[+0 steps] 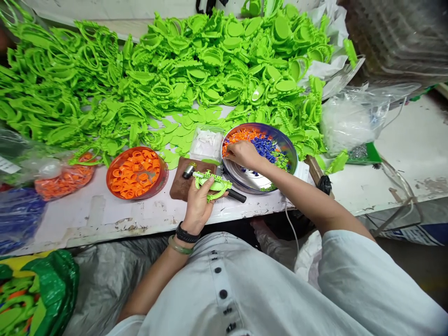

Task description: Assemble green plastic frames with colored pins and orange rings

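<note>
My left hand [200,203] is closed around a green plastic part [216,185] with an oval frame, held above the table edge. Just behind it a hammer [189,171] lies on a brown block [179,189], its black handle poking out to the right. My right hand [243,154] reaches into a round metal tin [241,182] with its fingertips among small orange pieces [241,135]. Whatever the fingers pinch is too small or hidden to make out. Small blue pieces [264,147] and small green pieces [282,161] share that tin.
A large heap of green plastic parts [210,60] covers the back. Left of the block stands a red bowl [164,177] of orange rings. A clear box [206,142] holds white pieces. Plastic bags [65,179] lie left; a clear bag [350,116] sits right.
</note>
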A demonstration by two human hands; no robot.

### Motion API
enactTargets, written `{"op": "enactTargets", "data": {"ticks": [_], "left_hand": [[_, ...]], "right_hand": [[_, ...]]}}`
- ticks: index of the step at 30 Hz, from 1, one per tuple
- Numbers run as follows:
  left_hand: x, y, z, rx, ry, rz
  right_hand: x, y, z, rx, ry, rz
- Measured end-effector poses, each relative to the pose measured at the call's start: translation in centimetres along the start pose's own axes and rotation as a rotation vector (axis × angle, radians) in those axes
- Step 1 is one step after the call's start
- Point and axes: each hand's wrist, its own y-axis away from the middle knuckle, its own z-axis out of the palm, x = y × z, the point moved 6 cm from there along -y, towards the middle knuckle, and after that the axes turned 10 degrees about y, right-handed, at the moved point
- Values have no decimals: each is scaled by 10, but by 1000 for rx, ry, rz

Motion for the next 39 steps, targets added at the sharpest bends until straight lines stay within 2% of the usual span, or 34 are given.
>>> {"op": "enactTargets", "data": {"ticks": [2, 3, 7, 9, 11, 15, 19, 23, 26, 29, 34, 37, 39], "left_hand": [[2, 0, -2, 11, 15, 7], [3, 0, -3, 14, 22, 12], [6, -3, -4, -5, 42, 24], [5, -4, -3, -24, 48, 27], [3, -4, 0, -37, 49, 33], [0, -1, 6, -60, 35, 53], [1, 3, 9, -72, 33, 74], [3, 5, 11, -84, 40, 91], [4, 6, 12, -85, 41, 104], [3, 5, 12, -77, 30, 123], [1, 4, 10, -33, -13, 233], [-1, 2, 8, -10, -38, 233], [-1, 1, 7, 6, -47, 214]], "right_hand": [[-1, -6, 2, -7, -41, 20], [0, -4, 1, 7, -132, 36], [6, 22, -9, 88, -823, 94], [-4, 39, -13, 77, -1140, 101], [-19, 53, -16, 86, -1366, 125], [-46, 65, -16, 141, -1601, 215], [-57, 67, -13, 190, -1581, 212], [-56, 68, -9, 258, -1454, 198], [-55, 70, -6, 263, -1412, 200], [-54, 73, -8, 268, -1374, 167], [-57, 81, -17, 277, -1189, 148], [-50, 84, -24, 243, -1114, 77], [-29, 87, -31, 267, -1029, 44]]}}
